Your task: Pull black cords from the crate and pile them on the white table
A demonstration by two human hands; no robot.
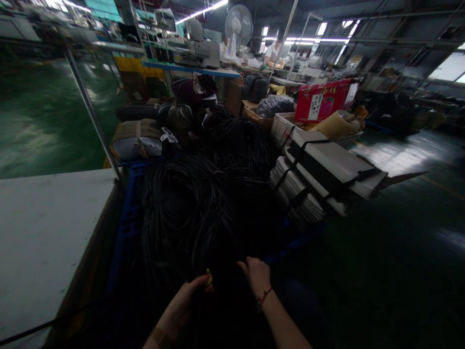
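Observation:
Below a heap of coiled black cords [214,194], both my hands hang over a very dark area. My left hand [187,296] is closed in a pinch, with a small yellowish thing [209,276] showing at the thumb tip; its kind is unclear. To the right and a little higher, my right hand [257,275] has its fingers curled closed, with a red string bracelet [265,296] at the wrist. Whatever it grips is lost in the dark. The cords lie in loose loops on a blue plastic pallet [125,213], close in front of both hands.
A white tabletop [47,232] with a metal pole [89,104] borders the left. Strapped stacks of board [319,165] lie at the right, near a red box [319,103]. Fabric bundles [140,139] sit behind the cords. A person [273,55] is at a far table.

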